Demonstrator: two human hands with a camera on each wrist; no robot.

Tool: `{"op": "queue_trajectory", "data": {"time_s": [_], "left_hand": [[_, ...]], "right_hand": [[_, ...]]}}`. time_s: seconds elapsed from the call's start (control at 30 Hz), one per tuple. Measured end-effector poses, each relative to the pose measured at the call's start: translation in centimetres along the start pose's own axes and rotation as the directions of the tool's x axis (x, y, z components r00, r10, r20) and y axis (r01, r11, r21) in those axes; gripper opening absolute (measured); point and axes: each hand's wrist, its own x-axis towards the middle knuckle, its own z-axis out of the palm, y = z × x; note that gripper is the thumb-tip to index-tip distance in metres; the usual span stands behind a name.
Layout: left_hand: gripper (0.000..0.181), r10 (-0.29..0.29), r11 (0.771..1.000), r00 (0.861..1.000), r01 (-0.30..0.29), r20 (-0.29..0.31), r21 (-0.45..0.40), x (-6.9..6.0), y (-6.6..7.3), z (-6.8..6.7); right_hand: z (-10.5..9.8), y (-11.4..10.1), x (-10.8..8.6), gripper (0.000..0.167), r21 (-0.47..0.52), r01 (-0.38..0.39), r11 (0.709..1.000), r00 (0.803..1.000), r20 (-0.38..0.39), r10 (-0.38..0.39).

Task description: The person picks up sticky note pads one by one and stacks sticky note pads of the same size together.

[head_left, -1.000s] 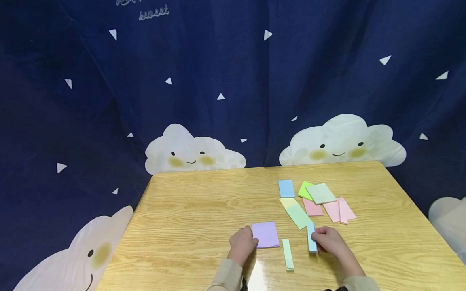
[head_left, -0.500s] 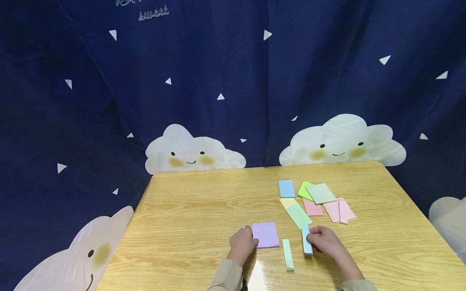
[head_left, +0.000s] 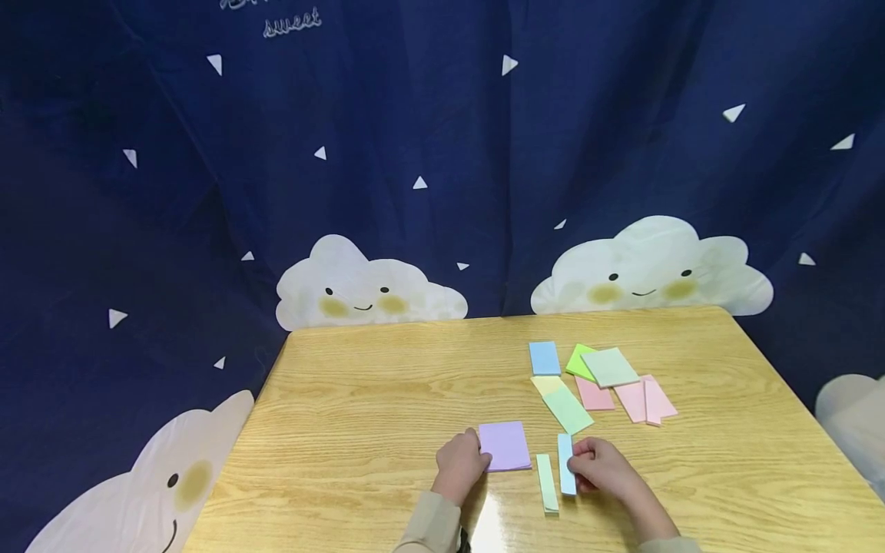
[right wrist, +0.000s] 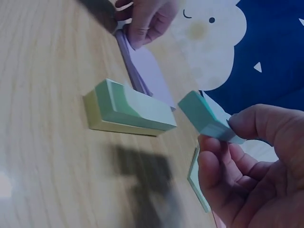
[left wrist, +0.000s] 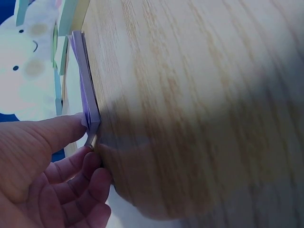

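The narrow blue pad (head_left: 565,457) is hovering above the counter (head_left: 359,407), just right of the green strip (head_left: 547,482), its long axis running near to far; the right hand (head_left: 605,468) is pinching it from the right, the left hand (head_left: 459,462) pinching the purple pad (head_left: 504,445).
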Motion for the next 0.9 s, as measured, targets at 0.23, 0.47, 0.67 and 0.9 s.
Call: {"op": "queue_trajectory", "data": {"time_s": [0.23,0.47,0.67,0.9], "left_hand": [[0.024,-0.005,1.0,1.0,0.005,0.006,0.002,-0.1,0.0,-0.1],[0.023,-0.005,1.0,1.0,0.005,0.018,0.013,0.0,0.0,-0.1],[0.024,-0.004,1.0,1.0,0.004,0.015,0.008,0.1,-0.1,0.0],[0.024,-0.011,1.0,1.0,0.011,0.027,0.002,0.2,-0.1,0.1]], "right_hand": [[0.9,0.2,-0.1,0.022,0.012,0.005,1.0,0.999,0.047,-0.006],[1.9,0.6,0.2,0.02,0.037,0.028,0.999,0.997,0.069,-0.031],[2.6,1.2,0.3,0.016,0.029,0.044,0.999,0.995,0.091,-0.046],[3.2,1.4,0.5,0.014,-0.051,0.034,0.998,0.999,0.021,-0.033]]}}
